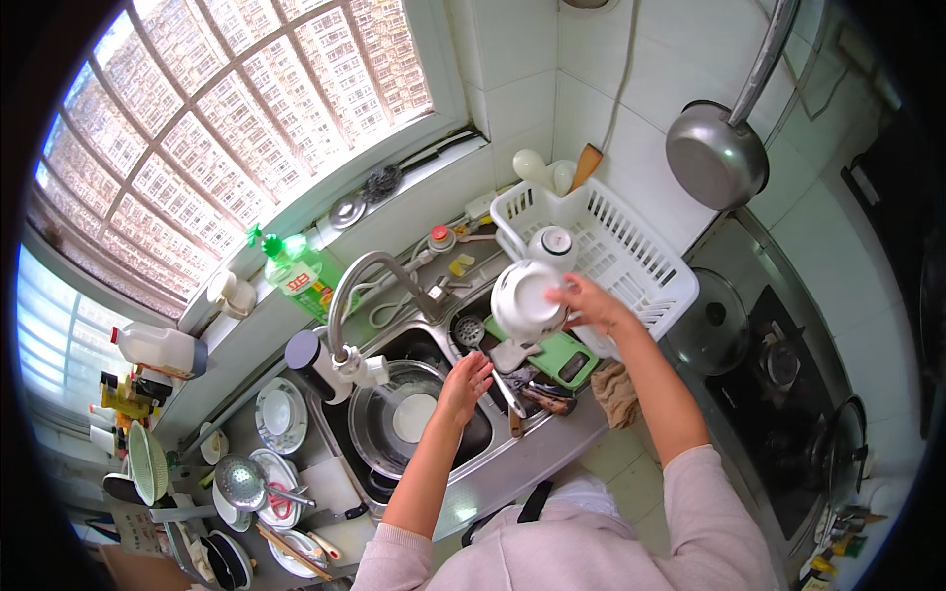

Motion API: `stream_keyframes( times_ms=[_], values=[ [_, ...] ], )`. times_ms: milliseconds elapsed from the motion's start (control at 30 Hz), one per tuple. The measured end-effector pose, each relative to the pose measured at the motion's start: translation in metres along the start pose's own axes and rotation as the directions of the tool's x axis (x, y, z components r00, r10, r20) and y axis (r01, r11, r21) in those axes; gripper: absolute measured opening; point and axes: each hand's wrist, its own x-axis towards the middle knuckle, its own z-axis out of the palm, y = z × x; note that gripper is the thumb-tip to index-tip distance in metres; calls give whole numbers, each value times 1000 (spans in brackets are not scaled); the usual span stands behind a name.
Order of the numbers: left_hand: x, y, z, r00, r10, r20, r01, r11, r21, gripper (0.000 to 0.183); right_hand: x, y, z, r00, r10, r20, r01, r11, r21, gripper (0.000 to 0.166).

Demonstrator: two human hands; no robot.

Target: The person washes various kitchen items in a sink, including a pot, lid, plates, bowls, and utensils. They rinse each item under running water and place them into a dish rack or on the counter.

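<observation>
My right hand (595,304) grips a white bowl (523,306), base toward me, above the right sink basin and the near-left edge of a white plastic drying basket (669,303). It may be a stack; I cannot tell. Another white bowl (554,242) rests bottom-up inside the basket. My left hand (465,384) is held over the divider between the basins, fingers apart, holding nothing. Below it to the left, a metal basin (361,436) in the left sink contains a round white dish (415,418). A green plastic board (573,360) and a slotted ladle (469,330) lie over the right basin.
The curved faucet (369,258) rises behind the sink, beside a green dish-soap bottle (307,277). Plates (281,436), a metal skimmer (242,482) and a knife (351,512) crowd the left counter. A brown cloth (617,395) hangs at the front edge. A saucepan (717,155) hangs on the right.
</observation>
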Motion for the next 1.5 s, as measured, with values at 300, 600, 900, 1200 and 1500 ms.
stream_keyframes(
  times_ms=[300, 600, 900, 1200, 1500],
  values=[
    [24, 10, 118, 992, -2, 128, -10, 996, 94, 34, 100, 22, -96, 963, 71, -261, 23, 940, 342, 80],
    [35, -9, 125, 996, -77, 37, 77, 997, -4, 26, 163, 48, -62, 882, 195, -430, -49, 944, 328, 90],
    [38, -27, 107, 996, -86, -14, 86, 996, -9, 26, 198, 53, -56, 784, 248, -569, -278, 960, 35, 93],
    [9, -57, 26, 989, -112, -96, 107, 993, -50, 26, 175, 63, -35, 634, -466, -618, 91, 838, -538, 90],
    [-25, -109, -166, 745, -197, -637, -142, 887, -439, 26, 26, 146, 225, 619, -549, 562, 785, 438, -437, 42]
  ],
)
